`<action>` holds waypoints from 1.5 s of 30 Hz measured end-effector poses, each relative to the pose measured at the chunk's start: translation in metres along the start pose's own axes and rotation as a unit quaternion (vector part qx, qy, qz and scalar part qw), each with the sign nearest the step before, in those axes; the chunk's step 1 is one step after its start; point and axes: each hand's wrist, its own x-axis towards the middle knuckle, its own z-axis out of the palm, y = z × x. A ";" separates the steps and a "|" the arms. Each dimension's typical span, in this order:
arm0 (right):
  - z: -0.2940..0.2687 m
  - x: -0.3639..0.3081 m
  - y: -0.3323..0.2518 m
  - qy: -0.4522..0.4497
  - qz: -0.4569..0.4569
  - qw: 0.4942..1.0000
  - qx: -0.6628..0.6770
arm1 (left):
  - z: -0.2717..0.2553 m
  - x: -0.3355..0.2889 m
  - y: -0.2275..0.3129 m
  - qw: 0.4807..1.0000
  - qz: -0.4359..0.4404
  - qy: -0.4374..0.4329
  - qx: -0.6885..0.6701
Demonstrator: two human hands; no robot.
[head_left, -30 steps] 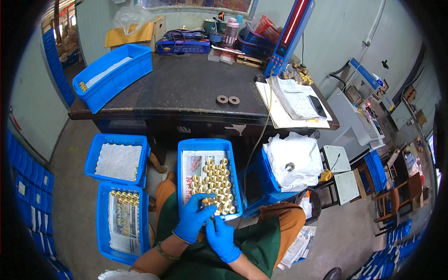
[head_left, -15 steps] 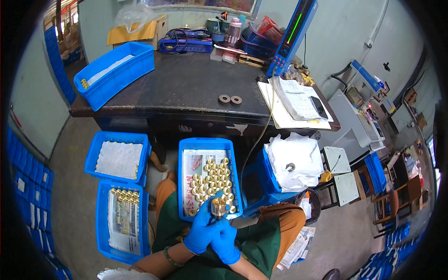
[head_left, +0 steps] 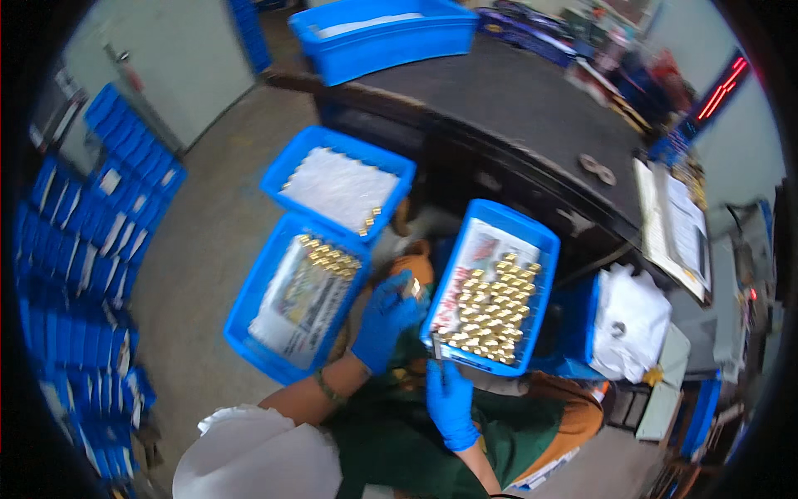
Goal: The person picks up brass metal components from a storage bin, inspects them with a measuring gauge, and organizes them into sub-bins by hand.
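My left hand (head_left: 387, 320), in a blue glove, is closed around a small brass fitting (head_left: 412, 288). It hovers between two blue bins. My right hand (head_left: 450, 407), also gloved, grips a slim dark probe-like tool (head_left: 437, 344) that points up by the near left corner of the right-hand bin (head_left: 544, 301). Many brass fittings (head_left: 497, 312) sit in rows on printed paper in that bin. Left of my left hand, the lower bin (head_left: 249, 306) holds brass fittings (head_left: 332, 256) grouped at its far end on newspaper. Motion blur softens the fine detail.
Beyond that lies another blue bin (head_left: 278, 166) lined with white paper. A dark table (head_left: 499, 91) bears a long blue bin (head_left: 391, 54), two rings (head_left: 597, 170), papers (head_left: 683, 224) and a display column (head_left: 721, 90) with red bars. Stacked blue bins (head_left: 79, 274) stand far left.
My hands have separated: the left went left with the brass fitting, the right keeps the tool. The view has swung left, and the display's bar turned from green to red.
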 end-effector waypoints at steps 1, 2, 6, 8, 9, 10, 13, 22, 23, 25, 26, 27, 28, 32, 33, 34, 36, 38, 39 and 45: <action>0.002 0.000 -0.003 -0.007 0.026 0.998 0.063 | -0.028 0.018 -0.014 0.991 -0.009 0.078 -0.104; 0.004 -0.001 0.005 -0.033 0.072 0.994 0.071 | -0.060 0.035 -0.026 0.986 0.053 0.121 -0.105; 0.001 0.006 0.014 -0.024 0.137 0.983 0.123 | -0.181 0.083 -0.061 0.926 0.097 0.365 -0.014; 0.001 0.002 0.022 -0.037 0.175 0.969 0.171 | -0.225 0.102 -0.087 0.894 0.128 0.424 0.073; 0.002 0.002 0.021 -0.036 0.184 0.963 0.193 | -0.247 0.110 -0.102 0.845 0.118 0.505 0.133; 0.002 0.000 0.022 -0.032 0.195 0.957 0.214 | -0.264 0.117 -0.114 0.787 0.106 0.577 0.190; 0.004 -0.006 0.029 -0.029 0.193 0.958 0.209 | -0.278 0.126 -0.122 0.815 0.017 0.531 0.232; -0.009 -0.001 0.011 -0.002 0.194 0.967 0.166 | -0.255 0.128 -0.112 0.876 -0.011 0.415 0.246; -0.008 0.004 0.002 -0.007 0.167 0.972 0.168 | -0.261 0.125 -0.111 0.883 0.011 0.433 0.182; -0.006 0.001 0.006 -0.051 0.147 0.976 0.153 | -0.253 0.121 -0.109 0.873 0.130 0.413 0.225; -0.003 -0.001 0.011 -0.018 0.080 0.990 0.118 | -0.238 0.119 -0.103 0.841 0.230 0.368 0.323; -0.003 -0.003 0.015 -0.008 0.096 0.987 0.129 | -0.173 0.109 -0.073 0.886 0.228 0.298 0.274; -0.003 -0.005 0.017 -0.002 0.107 0.984 0.144 | -0.099 0.092 -0.038 0.919 0.224 0.231 0.226; -0.007 -0.006 0.013 -0.002 0.119 0.977 0.179 | 0.021 0.061 -0.040 0.830 0.304 -0.236 0.403; -0.010 -0.005 0.008 -0.005 0.113 0.977 0.179 | 0.036 0.055 -0.076 0.906 0.125 -0.316 0.251; -0.012 -0.007 0.006 -0.002 0.112 0.977 0.180 | 0.050 0.054 -0.106 0.921 -0.063 -0.377 0.081; -0.020 -0.009 0.009 0.022 0.103 0.979 0.177 | 0.087 0.049 -0.093 0.659 0.266 -0.443 0.547; -0.028 -0.011 0.008 0.043 0.103 0.978 0.176 | 0.090 0.052 -0.113 0.649 0.264 -0.450 0.554; -0.031 -0.013 0.007 0.062 0.105 0.977 0.174 | 0.093 0.052 -0.114 0.676 0.212 -0.424 0.564; -0.035 -0.013 0.024 0.030 0.189 0.940 0.281 | 0.083 0.056 -0.099 0.917 -0.132 -0.298 0.231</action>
